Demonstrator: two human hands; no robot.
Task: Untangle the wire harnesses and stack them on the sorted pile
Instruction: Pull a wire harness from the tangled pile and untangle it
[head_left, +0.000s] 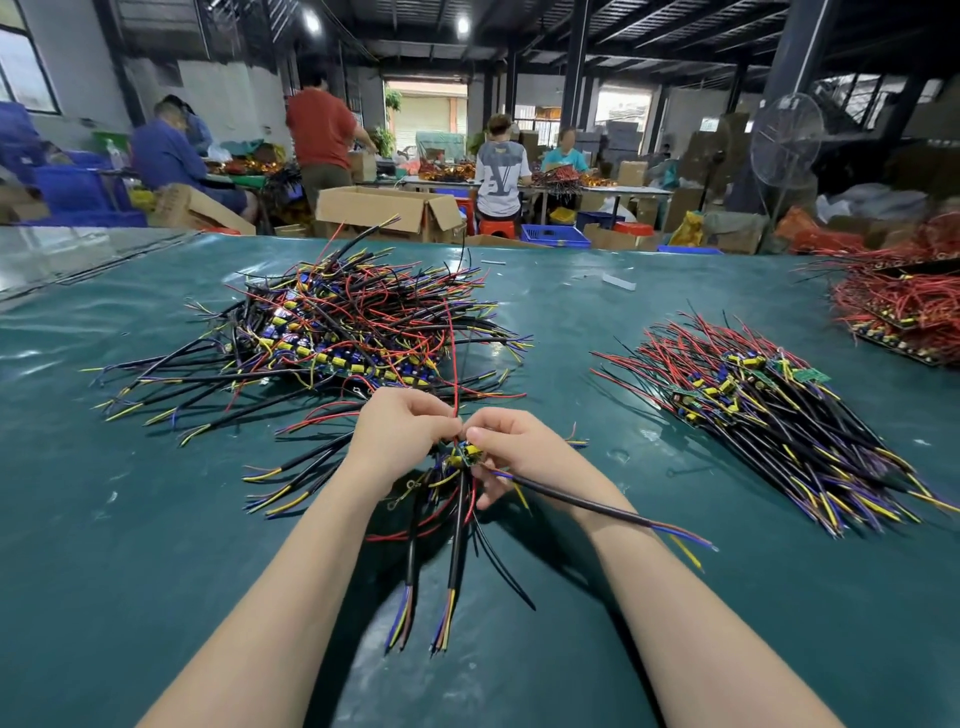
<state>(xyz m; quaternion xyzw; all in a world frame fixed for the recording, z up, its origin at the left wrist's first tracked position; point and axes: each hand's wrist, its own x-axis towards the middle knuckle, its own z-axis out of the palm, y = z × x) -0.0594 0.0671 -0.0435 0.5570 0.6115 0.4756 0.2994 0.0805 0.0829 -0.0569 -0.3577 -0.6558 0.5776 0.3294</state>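
Observation:
A tangled heap of wire harnesses (343, 322), black cables with red, yellow and blue leads and small circuit boards, lies at the far left of the green table (675, 597). The sorted pile (769, 410) lies to the right, its cables fanned in one direction. My left hand (400, 431) and my right hand (511, 449) meet at the table's middle, both gripping a small clump of harnesses (457, 499). Its black cables hang toward me, one cable (597, 506) sticks out to the right, and a red lead rises between my fingers.
A third pile of red-wired boards (904, 306) sits at the far right edge. Small white scraps (618, 281) lie on the far part of the table. Beyond it are cardboard boxes (384, 210), blue crates, a standing fan (784, 140) and several people at other tables.

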